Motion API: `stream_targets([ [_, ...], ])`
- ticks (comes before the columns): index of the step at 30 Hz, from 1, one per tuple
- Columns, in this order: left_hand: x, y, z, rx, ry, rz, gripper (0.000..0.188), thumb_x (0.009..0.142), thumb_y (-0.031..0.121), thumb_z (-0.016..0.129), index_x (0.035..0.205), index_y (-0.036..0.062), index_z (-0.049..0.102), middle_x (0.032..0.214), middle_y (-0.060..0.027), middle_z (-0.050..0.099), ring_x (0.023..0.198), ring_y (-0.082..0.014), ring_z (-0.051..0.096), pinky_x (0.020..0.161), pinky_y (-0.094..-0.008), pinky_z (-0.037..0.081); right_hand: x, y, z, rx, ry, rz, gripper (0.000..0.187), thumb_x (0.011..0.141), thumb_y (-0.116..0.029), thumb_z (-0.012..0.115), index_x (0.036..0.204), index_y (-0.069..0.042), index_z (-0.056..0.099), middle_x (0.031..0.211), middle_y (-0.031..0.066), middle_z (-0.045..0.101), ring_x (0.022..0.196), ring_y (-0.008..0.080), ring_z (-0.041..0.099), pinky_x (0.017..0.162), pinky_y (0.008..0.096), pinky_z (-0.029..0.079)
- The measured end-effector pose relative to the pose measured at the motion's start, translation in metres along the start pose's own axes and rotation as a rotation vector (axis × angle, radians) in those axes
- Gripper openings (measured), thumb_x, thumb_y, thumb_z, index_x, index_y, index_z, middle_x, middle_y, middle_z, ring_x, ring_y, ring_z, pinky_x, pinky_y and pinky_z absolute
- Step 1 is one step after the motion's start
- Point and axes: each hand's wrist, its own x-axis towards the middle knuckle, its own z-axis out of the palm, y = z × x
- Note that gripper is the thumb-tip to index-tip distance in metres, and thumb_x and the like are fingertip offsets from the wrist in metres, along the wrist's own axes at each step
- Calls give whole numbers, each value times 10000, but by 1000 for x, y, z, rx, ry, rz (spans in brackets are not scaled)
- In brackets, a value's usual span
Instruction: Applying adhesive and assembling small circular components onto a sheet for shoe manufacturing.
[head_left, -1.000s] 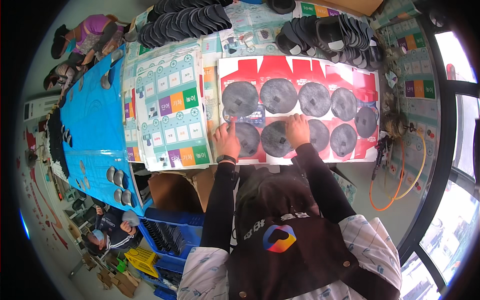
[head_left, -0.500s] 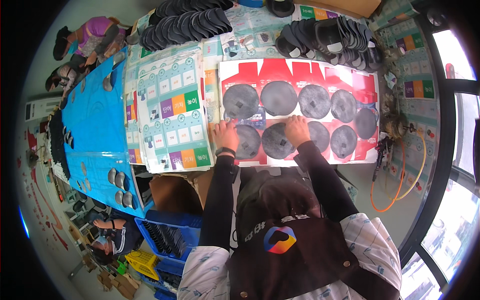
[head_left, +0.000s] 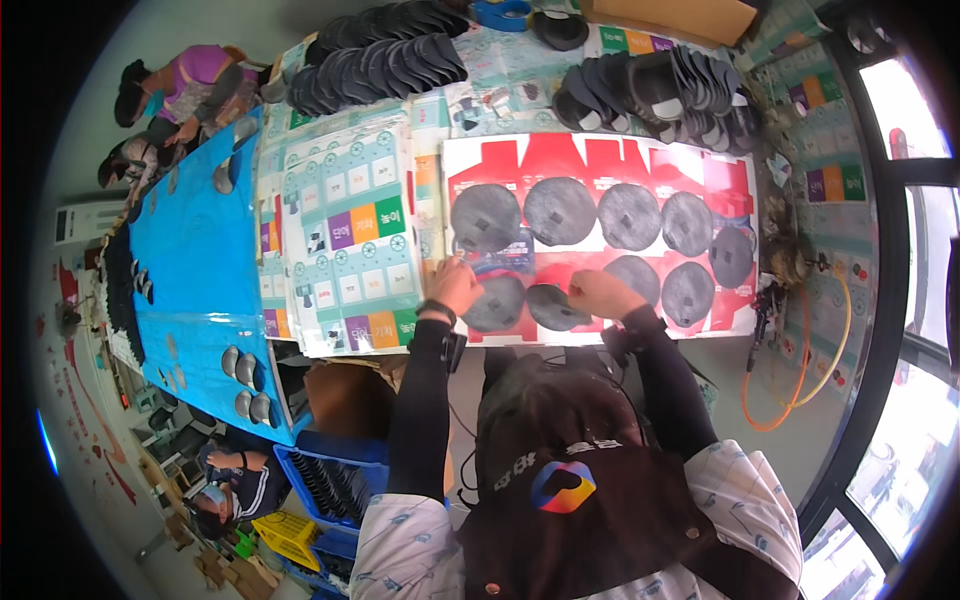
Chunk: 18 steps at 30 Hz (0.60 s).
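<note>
Dark grey round pads, several with a small dark square patch, lie in two rows on a red and white printed cardboard sheet (head_left: pixel 735 305). My right hand (head_left: pixel 605 293) pinches the right edge of a front-row pad (head_left: pixel 553 309), which looks tilted and narrowed. To its left, my left hand (head_left: pixel 453 287) rests with bent fingers at the left edge of another pad (head_left: pixel 494 303); the fingertips show only partly. Behind the hands, a back-row pad (head_left: pixel 486 218) lies flat. A second back-row pad (head_left: pixel 561 212) sits to its right.
Stacked dark curved pieces (head_left: pixel 380 75) and more dark pieces (head_left: pixel 660 95) stand at the back. Printed sheets (head_left: pixel 345 235) are piled left, beside a blue table (head_left: pixel 200 260) where people work. Blue crates (head_left: pixel 335 480) stand below. An air tool (head_left: pixel 765 310) with an orange hose hangs at right.
The pad at my right hand has gone from flat to tilted, its far edge drawn toward me. My right hand has closed on its edge. The whole view has shifted slightly.
</note>
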Motion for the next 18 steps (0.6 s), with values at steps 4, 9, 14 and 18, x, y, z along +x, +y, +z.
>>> stream_targets([
  [4, -30, -3, -57, -256, 76, 71, 141, 815, 121, 715, 885, 34, 628, 900, -130, 629, 865, -297, 633, 789, -405, 514, -31, -15, -35, 383, 46, -24, 220, 904, -195, 656, 947, 21, 647, 878, 184, 680, 800, 270, 692, 736, 398, 537],
  [9, -33, -75, -144, -619, 267, -223, 147, 886, 134, 666, 966, 28, 602, 906, -127, 682, 805, -271, 679, 744, -375, 537, -6, -83, -68, 731, 216, 84, 151, 948, -62, 610, 1047, 47, 574, 1035, 131, 663, 825, 199, 689, 744, 336, 612],
  [14, 15, -206, -198, -503, 549, -347, 359, 866, 78, 677, 1202, 51, 556, 990, -136, 715, 789, -205, 691, 646, -324, 552, 125, -146, -33, 599, 466, -90, 225, 944, -142, 635, 1077, 21, 557, 837, 179, 649, 731, 256, 693, 639, 380, 577],
  [18, 58, -332, -209, -462, 786, -312, 311, 845, 37, 649, 1144, 96, 592, 940, -102, 718, 837, -247, 698, 711, -375, 554, 236, -240, -24, 911, 428, -194, 137, 967, -86, 568, 1037, 16, 509, 883, 67, 555, 789, 127, 607, 704, 348, 643],
])
